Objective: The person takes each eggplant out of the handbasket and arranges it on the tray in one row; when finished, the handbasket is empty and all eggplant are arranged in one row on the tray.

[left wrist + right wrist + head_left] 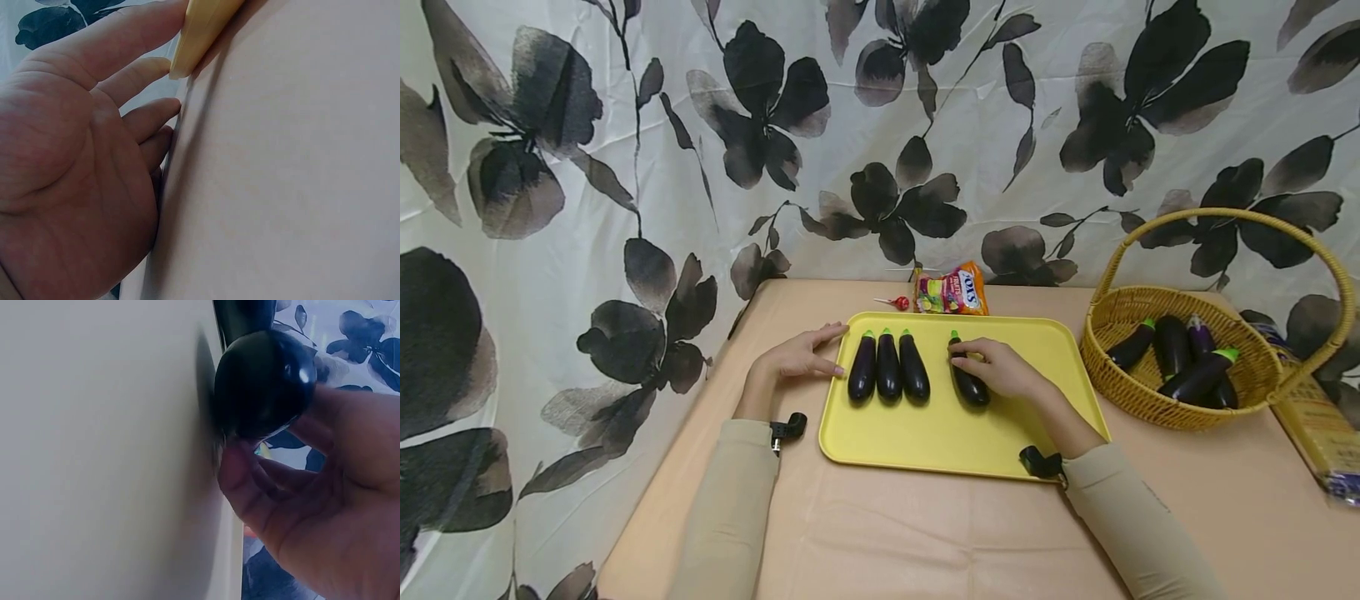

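Beige sleeves (726, 508) reach across the table (880, 542) nearest me. One eggplant (970, 390) is pinched by the right hand (1000, 367), lying on the yellow tray (925, 450); the left hand (797, 354), fingers nearly straight, touches the tray's left rim. It looks like the placing step, and the next move seems to call for closing the gap to the row of three eggplants (889, 367) (stems all pointing away), then letting go. Farther out: one wicker basket (1180, 414) with perhaps five more, overlapping, one snack bag (951, 292), one lollipop (901, 303).
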{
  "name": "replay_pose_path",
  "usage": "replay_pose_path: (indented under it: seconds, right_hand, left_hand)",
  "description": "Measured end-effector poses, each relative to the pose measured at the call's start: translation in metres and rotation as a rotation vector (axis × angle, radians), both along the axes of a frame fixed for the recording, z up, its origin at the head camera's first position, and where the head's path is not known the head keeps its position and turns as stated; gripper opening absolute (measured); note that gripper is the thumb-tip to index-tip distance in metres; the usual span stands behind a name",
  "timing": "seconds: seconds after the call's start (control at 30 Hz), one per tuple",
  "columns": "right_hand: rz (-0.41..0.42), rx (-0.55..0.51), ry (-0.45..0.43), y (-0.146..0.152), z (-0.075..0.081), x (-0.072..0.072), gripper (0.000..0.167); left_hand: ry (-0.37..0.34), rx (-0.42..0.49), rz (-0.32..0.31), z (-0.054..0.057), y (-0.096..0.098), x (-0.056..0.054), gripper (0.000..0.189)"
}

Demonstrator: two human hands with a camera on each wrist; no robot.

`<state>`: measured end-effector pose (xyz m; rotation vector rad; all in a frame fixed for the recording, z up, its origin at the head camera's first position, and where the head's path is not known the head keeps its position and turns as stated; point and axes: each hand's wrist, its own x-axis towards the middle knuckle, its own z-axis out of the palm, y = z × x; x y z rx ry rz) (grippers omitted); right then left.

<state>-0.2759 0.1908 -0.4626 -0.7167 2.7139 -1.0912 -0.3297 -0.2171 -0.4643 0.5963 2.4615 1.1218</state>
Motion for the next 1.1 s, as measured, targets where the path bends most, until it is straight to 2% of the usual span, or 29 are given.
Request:
replay_pose_path:
  seconds: [0.2,0.3,0.57,0.9,1.1]
  right_hand:
    - [0.021,0.017,-0.146,-0.001,0.007,0.007,0.072]
    - [0.031,0.032,-0.160,-0.003,0.007,0.008,0.080]
    - [0.007,0.002,-0.101,-0.005,0.009,0.009,0.068]
    - [0.024,-0.032,-0.178,-0.005,0.012,0.011,0.075]
    - [0.039,-0.043,-0.187,-0.005,0.014,0.013,0.074]
  left_hand:
    - [-0.003,-0.001,0.000,0.000,0.000,-0.001,0.100]
    - [0.000,0.001,-0.002,-0.001,-0.001,-0.001,0.100]
    - [0.009,-0.004,-0.006,-0.001,-0.001,-0.001,0.099]
    - [0.010,-0.005,0.000,-0.002,-0.001,-0.001,0.098]
    - [0.013,0.000,-0.001,-0.002,-0.001,-0.001,0.098]
